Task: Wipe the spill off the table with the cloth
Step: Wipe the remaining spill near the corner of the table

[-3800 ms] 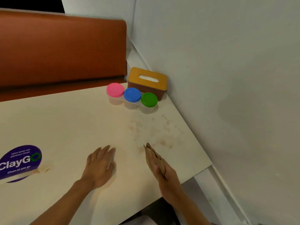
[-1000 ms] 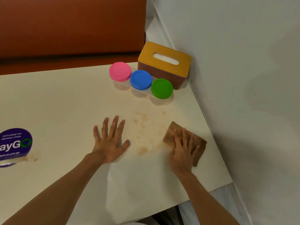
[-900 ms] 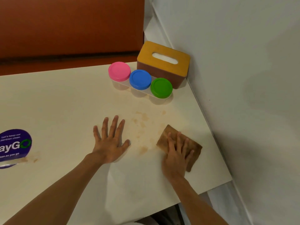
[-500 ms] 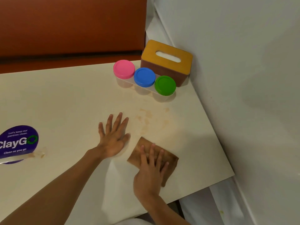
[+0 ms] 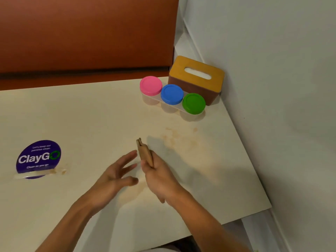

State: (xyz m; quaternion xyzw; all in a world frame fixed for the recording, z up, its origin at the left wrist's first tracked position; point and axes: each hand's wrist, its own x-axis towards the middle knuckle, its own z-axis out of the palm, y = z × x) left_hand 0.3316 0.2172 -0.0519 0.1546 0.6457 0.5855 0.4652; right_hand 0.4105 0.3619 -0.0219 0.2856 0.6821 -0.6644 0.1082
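- Spill [image 5: 179,138]: pale brown blotches lie on the cream table [image 5: 91,115], at 6 o'clock of the three lidded tubs [image 5: 171,94] and well apart from the purple sticker [image 5: 39,158] out at 9 o'clock. A fainter smear shows on the table near the wrists, at about 6 o'clock of the hands.
- Right hand [image 5: 160,179]: it is the nearer hand to the blotches, which lie at roughly 1 o'clock of it with bare table between. Thumb and fingers are clamped on the cloth and turned edge-on to the camera.
- Left hand [image 5: 114,174]: it is just beside the right hand at 9 o'clock, fingers spread and loose, gripping nothing. Its fingertips reach toward the cloth, but blur hides whether they touch it or the table.
- Cloth [image 5: 144,153]: brown and folded, it stands on edge out of the right hand's pinch. Its long axis runs from 5 o'clock to 11 o'clock, with the free end pointing away from the person. The blotches lie at 2 o'clock of that free end, so the next pass likely means laying the cloth flat and carrying it out that way.
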